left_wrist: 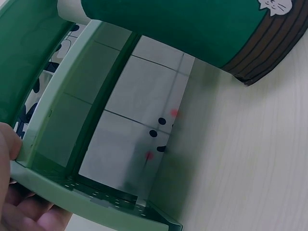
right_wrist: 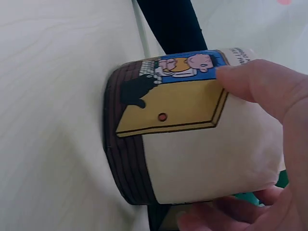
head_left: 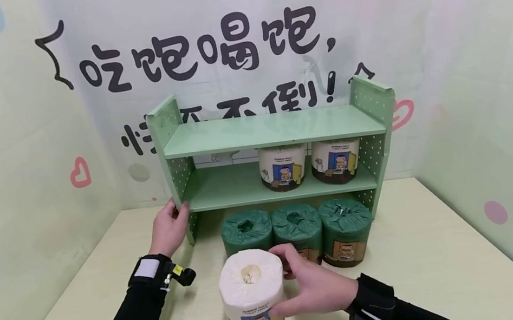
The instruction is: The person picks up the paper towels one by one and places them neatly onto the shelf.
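Note:
A white-wrapped toilet paper roll (head_left: pixel 249 306) stands upright at the front of the table. My right hand (head_left: pixel 315 283) holds it from the right; in the right wrist view the thumb (right_wrist: pixel 255 86) presses on its printed wrapper and the fingers curl round the other side. Whether the roll's base touches the table is hard to tell. With my left hand (head_left: pixel 169 229) I grip the left side panel of a green two-tier shelf (head_left: pixel 272 130), thumb inside and fingers round the outside in the left wrist view. Two white rolls (head_left: pixel 284 170) stand on its middle tier, towards the right.
Three green-wrapped toilet paper rolls (head_left: pixel 246 227) stand in a row on the table, below and in front of the shelf, just behind the held roll. A printed backdrop (head_left: pixel 451 72) closes off the pale table (head_left: pixel 453 263) at the back and sides.

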The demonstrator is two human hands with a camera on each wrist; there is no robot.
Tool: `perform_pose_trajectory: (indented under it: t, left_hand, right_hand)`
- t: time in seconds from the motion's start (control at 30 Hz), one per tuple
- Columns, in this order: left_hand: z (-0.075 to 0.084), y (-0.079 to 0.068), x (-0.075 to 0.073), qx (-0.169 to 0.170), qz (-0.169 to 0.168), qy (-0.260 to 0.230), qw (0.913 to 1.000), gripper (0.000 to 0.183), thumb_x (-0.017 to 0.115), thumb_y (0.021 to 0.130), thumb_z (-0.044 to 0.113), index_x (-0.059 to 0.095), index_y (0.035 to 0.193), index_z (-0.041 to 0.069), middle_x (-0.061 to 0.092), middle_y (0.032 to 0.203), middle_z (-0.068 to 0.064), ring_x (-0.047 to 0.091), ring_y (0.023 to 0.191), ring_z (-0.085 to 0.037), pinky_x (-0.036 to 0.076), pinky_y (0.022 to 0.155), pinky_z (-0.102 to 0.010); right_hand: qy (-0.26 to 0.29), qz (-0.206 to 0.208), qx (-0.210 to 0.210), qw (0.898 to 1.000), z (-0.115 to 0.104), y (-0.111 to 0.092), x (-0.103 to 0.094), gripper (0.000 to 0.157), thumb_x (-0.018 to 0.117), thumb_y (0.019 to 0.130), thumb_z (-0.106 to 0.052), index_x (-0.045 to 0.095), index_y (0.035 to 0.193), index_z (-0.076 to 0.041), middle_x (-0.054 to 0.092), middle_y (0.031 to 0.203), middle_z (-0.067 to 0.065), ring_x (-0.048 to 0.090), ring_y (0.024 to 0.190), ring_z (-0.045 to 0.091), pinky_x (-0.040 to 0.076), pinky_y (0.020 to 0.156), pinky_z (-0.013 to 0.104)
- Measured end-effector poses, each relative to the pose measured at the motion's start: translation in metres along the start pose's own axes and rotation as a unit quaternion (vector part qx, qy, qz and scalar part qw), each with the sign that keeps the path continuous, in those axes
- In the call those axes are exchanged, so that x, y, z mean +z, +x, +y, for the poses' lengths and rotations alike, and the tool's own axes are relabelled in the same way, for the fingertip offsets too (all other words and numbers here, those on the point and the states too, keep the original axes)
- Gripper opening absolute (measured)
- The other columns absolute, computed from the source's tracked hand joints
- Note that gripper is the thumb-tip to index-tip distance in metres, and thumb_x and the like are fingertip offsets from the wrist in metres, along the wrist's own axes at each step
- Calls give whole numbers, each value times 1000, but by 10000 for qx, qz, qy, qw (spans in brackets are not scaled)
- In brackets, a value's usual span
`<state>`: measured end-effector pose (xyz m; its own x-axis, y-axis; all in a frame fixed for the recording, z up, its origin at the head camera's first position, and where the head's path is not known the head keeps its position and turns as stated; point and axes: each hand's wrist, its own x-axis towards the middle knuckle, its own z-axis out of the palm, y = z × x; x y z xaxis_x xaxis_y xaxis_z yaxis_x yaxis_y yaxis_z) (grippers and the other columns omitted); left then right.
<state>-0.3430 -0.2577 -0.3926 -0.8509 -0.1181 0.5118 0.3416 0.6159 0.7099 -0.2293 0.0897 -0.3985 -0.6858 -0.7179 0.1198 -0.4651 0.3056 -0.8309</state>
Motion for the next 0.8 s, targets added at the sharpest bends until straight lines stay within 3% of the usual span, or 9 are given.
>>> perform_pose_trajectory:
  t: [0.2, 0.43, 0.8]
  left_hand:
    - [-2, 0, 0, -47, -6, -22, 10000, 29, 48, 106, 27, 61, 113, 3, 54, 74, -10, 49, 62, -21, 42, 47, -26]
    - [-2, 0, 0, -36, 5, -24, 10000, 31, 47, 106, 28, 61, 114, 2, 55, 75, -11, 49, 63, -21, 42, 48, -26]
    - [-2, 1, 1, -86, 51, -25, 9999, 29, 49, 105, 28, 62, 115, 3, 54, 74, -10, 49, 62, -20, 41, 47, -26]
  right_hand:
    - [208, 81, 149, 9996, 3, 1, 6, 96, 86, 78, -36, 21, 146, -21, 37, 140, -1, 42, 122, 11, 39, 103, 47]
    - [-278, 228, 263, 9990, 4, 1, 11, 100, 87, 74, -48, 24, 148, -24, 32, 140, -3, 34, 126, 12, 34, 103, 51]
    - [682, -136, 86, 9975, 9, 4, 17, 113, 88, 76, -33, 7, 154, -20, 29, 147, -9, 33, 131, 9, 26, 108, 56]
